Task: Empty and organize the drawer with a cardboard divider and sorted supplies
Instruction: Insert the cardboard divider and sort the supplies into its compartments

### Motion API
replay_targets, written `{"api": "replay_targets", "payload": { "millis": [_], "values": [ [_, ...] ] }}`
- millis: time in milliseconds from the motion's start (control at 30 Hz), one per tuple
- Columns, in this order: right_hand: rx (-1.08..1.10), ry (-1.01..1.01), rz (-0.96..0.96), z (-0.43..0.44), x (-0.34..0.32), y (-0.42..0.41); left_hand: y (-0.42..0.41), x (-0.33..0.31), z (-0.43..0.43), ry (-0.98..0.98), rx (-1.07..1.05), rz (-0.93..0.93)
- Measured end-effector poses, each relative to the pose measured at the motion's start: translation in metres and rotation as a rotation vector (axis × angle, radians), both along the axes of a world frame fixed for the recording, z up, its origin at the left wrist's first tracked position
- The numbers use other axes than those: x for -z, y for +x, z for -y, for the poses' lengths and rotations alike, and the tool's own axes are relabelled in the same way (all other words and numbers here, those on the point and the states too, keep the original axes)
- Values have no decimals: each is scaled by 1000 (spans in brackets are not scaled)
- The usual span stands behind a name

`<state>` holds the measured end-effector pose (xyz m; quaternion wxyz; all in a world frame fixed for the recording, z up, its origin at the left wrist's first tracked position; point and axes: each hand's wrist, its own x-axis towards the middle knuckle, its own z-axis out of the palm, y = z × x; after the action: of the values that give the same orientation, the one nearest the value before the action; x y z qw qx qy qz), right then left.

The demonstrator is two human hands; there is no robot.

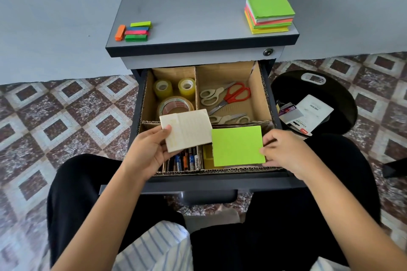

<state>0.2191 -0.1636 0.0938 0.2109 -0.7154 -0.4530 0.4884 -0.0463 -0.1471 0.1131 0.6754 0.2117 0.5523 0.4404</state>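
Drawer (259,99) pulled open, cardboard divider (195,86) inside: tape rolls (176,97) rear-left, scissors (226,97) rear-right, kinds kept apart. Left hand (147,152) pinches cream pad (187,130) by left edge, thumb on top. Right hand (284,152) grips green pad (237,146) over front-right compartment, likely its place. More pads (269,14) wait at worktop front-right corner.
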Motion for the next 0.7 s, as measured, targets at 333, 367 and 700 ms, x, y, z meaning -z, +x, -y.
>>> {"api": "replay_targets", "payload": {
  "millis": [333,367,700],
  "values": [
    [-271,-45,529,-16,17,-19,-17,-4,-1,10,-76,16],
    [-295,-58,563,-16,20,-22,-18,-5,-2,21,-89,17],
    [-376,-148,510,-23,29,-35,-7,-6,3,27,-28,22]
  ]
}}
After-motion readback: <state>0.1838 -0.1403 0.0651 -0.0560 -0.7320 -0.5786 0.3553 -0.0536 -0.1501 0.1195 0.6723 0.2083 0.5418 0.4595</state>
